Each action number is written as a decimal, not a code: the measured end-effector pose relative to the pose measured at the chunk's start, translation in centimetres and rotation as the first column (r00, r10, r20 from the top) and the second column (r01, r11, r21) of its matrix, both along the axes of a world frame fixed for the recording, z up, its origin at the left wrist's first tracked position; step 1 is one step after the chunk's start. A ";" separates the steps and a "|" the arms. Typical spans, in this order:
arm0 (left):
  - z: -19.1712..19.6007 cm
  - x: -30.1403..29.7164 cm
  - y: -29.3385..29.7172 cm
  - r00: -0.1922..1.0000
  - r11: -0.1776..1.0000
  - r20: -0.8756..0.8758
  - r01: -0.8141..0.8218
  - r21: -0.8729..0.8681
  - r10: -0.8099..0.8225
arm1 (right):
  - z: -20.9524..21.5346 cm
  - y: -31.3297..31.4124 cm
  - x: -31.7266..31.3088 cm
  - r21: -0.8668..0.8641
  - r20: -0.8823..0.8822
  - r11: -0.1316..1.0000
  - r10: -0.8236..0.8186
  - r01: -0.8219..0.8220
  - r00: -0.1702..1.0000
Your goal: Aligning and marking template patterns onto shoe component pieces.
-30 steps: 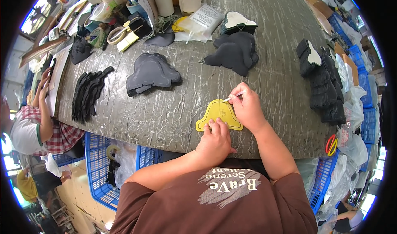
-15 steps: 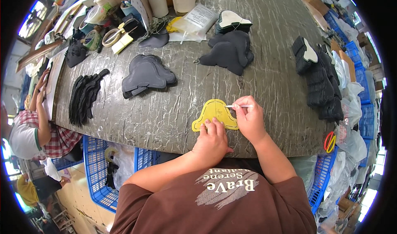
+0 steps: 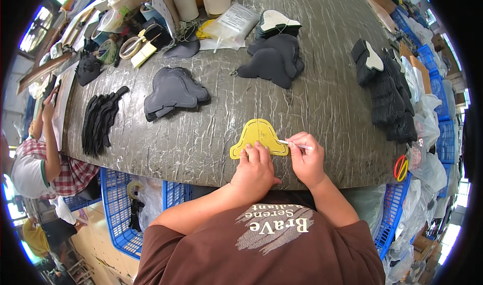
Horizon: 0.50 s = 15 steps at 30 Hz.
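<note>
A yellow bell-shaped template [image 3: 256,129] with dashed slots along its edge lies on the table in front of me. My left hand [image 3: 255,169] rests on its lower middle, fingers stretched out and pressing it down. Between the thumb and fingers of my right hand [image 3: 308,159] is a thin white pen [image 3: 297,144]. The pen's tip touches the template's right side, by the curved slot. Whatever may lie under the template is hidden.
Dark cut pieces lie in piles: a grey stack [image 3: 173,94], a black stack [image 3: 274,58], narrow strips [image 3: 103,119] and tall stacks [image 3: 385,94] at right. Yellow-and-red scissors [image 3: 401,168] hang by the right edge. Blue crates [image 3: 115,209] stand below. A co-worker [image 3: 37,164] is at left.
My right hand has moved the pen down along the template's right edge, toward its lower corner. My left hand stays on the template. The whole view has shifted slightly.
</note>
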<state>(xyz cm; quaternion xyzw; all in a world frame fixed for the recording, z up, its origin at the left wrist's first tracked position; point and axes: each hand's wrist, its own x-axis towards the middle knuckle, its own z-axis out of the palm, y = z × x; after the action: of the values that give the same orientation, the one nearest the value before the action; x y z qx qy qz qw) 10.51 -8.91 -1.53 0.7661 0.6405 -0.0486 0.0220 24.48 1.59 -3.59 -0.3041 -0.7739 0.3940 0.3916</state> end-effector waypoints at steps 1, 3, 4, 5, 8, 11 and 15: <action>-0.1 0.0 0.0 1.000 1.000 0.001 0.003 -0.001 -0.003 | 0.0 -0.1 0.1 -0.001 0.001 1.000 -0.003 0.003 1.000; -0.3 0.0 -0.1 1.000 1.000 -0.008 -0.006 0.012 0.006 | -0.1 -0.3 0.5 -0.022 -0.008 1.000 -0.014 0.013 1.000; -0.3 0.0 -0.1 1.000 1.000 -0.008 -0.003 0.011 0.004 | -0.2 -0.4 0.7 -0.023 -0.008 1.000 -0.016 0.015 1.000; -0.3 0.0 -0.1 1.000 1.000 -0.014 -0.001 0.011 0.001 | -0.4 -0.5 1.0 -0.021 -0.013 0.999 -0.027 0.027 1.000; -0.1 0.0 0.0 1.000 1.000 -0.024 0.003 0.005 -0.003 | -0.5 -0.8 1.7 -0.027 -0.023 0.998 -0.049 0.049 0.999; 0.0 0.1 0.0 1.000 1.000 -0.023 0.003 -0.003 -0.003 | -0.5 -1.2 2.1 -0.023 -0.015 0.997 -0.073 0.072 0.997; -0.1 0.0 0.0 1.000 1.000 -0.017 0.006 0.000 -0.006 | 0.7 -2.1 2.2 -0.027 0.061 0.994 -0.105 0.106 0.993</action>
<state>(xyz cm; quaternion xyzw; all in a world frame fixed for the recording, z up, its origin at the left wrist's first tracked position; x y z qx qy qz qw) 10.48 -8.94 -1.63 0.7676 0.6383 -0.0551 0.0167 26.68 -0.54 -2.94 -0.3620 -0.7620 0.3752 0.3840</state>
